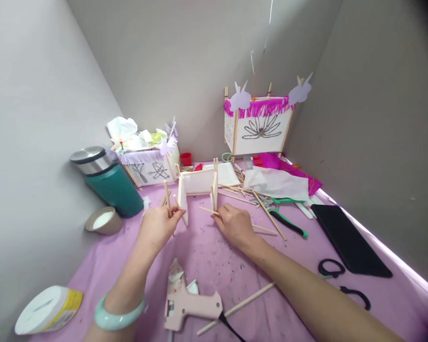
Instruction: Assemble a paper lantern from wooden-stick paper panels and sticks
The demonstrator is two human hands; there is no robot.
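A small frame of wooden sticks with white panels [199, 182] stands on the pink cloth [214, 266], its near side open. My left hand [161, 222] is closed around thin wooden sticks at the frame's left front corner. Upright sticks [167, 194] rise beside its fingers. At the right front corner, my right hand [233, 222] pinches a thin stick [207, 210] that points left across the opening. Below my hands, a pink glue gun [194, 306] lies on its side, with a long stick [249, 302] to its right.
On the left are a green bottle [114, 190], a bowl [104, 221] and a white-yellow tub [49, 309]. Behind stand two decorated paper boxes [259, 130]. Loose sticks, green-handled pliers [288, 223], a black phone [349, 240] and black-handled scissors [331, 268] lie right.
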